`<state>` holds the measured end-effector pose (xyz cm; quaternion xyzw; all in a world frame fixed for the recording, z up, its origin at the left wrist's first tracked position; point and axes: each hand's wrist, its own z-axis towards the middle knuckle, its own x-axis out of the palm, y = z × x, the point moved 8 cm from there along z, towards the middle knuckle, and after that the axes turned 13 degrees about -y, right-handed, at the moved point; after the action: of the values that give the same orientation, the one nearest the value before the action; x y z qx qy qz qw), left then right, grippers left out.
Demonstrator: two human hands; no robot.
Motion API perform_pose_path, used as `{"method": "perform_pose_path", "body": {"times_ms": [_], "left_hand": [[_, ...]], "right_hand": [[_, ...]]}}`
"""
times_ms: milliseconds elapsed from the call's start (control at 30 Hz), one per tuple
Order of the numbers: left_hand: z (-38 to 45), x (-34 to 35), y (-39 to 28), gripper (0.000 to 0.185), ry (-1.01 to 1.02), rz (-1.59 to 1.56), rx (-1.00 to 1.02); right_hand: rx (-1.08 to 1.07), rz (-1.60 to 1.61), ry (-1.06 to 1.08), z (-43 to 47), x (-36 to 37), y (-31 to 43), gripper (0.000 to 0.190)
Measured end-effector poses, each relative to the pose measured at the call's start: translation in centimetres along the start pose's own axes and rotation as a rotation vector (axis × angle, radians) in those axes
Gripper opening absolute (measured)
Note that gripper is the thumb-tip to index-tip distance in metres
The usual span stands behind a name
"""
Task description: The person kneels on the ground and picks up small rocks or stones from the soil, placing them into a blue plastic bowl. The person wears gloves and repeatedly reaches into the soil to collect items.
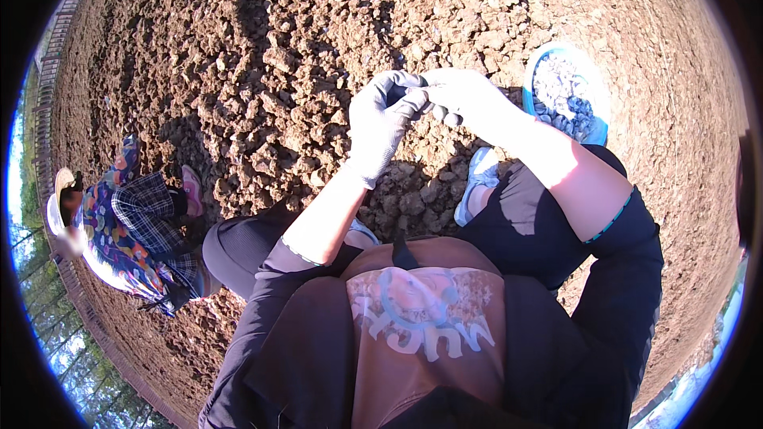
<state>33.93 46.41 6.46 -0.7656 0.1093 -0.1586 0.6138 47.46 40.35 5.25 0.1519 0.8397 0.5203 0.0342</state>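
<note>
My left hand (377,116), in a pale knit work glove with grey-coated fingers, is raised over the soil in front of me. My right hand (468,92) meets it from the right, its glove washed out by bright sun. The fingers of both hands touch at the tips. Whether anything small sits between them is hidden by the fingers. Just beyond my right hand stands a blue-rimmed tub (528,80) holding many whitish and grey small pieces (563,86), too blurred to name. Below my hands lies shaded, cloddy soil (411,193).
Rough brown tilled soil (286,59) spreads all around. My shoe (478,182) rests on it near the tub. At the left, another person (131,232) in a sun hat and floral top crouches close to my knee. A fence (47,89) runs along the far left edge.
</note>
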Motion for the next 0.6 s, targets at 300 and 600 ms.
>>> {"method": "perform_pose_path", "body": {"times_ms": [300, 600], "left_hand": [[1.4, -1.5, 3.5, 0.046, 0.011, -0.296, -0.365], [2.6, -7.3, 2.3, 0.047, 0.177, 0.208, -0.346]], "right_hand": [[-0.415, -0.490, -0.202, 0.2, 1.8, 3.6, 0.028], [-0.283, -0.585, -0.107, 5.2, 0.9, 0.1, 0.018]]}}
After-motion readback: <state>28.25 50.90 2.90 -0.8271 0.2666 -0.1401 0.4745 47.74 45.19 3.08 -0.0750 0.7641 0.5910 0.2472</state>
